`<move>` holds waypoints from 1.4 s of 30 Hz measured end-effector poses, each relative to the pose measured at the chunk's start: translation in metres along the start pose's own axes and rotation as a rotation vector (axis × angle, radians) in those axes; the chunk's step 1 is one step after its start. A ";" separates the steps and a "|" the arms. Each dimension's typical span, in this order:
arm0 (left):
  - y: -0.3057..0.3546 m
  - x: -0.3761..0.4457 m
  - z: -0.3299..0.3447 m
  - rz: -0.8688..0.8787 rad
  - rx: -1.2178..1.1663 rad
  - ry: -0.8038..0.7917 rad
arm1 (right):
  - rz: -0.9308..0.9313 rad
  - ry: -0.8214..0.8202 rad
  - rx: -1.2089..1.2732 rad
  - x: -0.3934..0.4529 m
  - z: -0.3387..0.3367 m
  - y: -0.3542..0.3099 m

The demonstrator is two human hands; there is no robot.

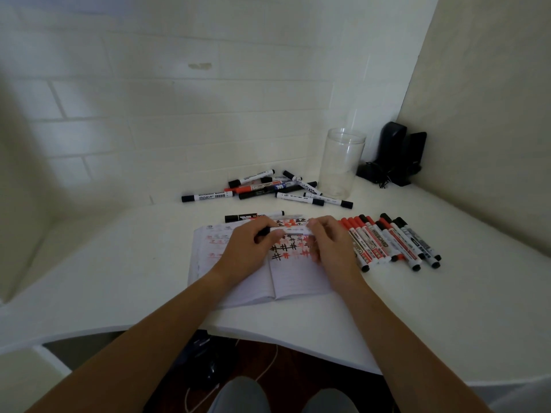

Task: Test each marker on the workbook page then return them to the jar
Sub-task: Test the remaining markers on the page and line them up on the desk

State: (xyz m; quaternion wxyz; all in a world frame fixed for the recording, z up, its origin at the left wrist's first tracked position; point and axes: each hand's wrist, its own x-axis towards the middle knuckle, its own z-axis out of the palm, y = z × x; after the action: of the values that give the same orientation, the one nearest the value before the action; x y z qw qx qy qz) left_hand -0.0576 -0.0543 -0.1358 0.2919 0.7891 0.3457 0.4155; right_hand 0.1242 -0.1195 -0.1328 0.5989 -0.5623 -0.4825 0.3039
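An open workbook (286, 281) lies on the white desk, its right page covered with red and black hash marks. Over it both hands hold one white marker (293, 231) level. My left hand (253, 248) grips the black cap end and my right hand (328, 242) pinches the barrel. A clear jar (341, 162) stands upright at the back with no markers in it. A loose pile of markers (268, 187) lies left of the jar. A neat row of markers (390, 241) lies right of the workbook. A single marker (253, 217) rests just behind the workbook.
Two black speakers (399, 153) with cables stand in the back right corner. White tiled walls close the desk at the back and right. The desk's front edge (268, 332) curves near my knees, with cables on the floor below.
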 end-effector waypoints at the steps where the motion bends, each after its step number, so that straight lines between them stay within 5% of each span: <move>1: -0.001 0.000 0.000 -0.001 0.006 -0.011 | -0.025 -0.008 -0.087 0.000 0.002 0.002; 8: -0.007 0.003 0.000 -0.064 -0.115 0.013 | -0.069 -0.124 -0.314 0.001 0.006 0.009; 22: -0.013 0.004 -0.001 0.024 0.038 0.032 | -0.177 -0.175 -0.418 0.002 0.005 0.011; 28: -0.009 -0.001 0.007 0.137 0.142 0.005 | -0.451 -0.087 -0.709 0.006 0.013 0.025; 34: -0.006 -0.002 0.009 0.079 0.080 -0.036 | -0.458 -0.176 -0.803 0.000 0.018 0.024; 42: 0.002 0.003 0.017 0.162 0.523 0.055 | -0.491 -0.017 -1.086 -0.002 0.014 0.014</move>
State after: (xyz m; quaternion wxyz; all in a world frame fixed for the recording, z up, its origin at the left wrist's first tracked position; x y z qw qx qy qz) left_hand -0.0411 -0.0565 -0.1413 0.0345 0.8511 0.3847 0.3556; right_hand 0.1133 -0.1134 -0.1483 0.2747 -0.6577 -0.6894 -0.1291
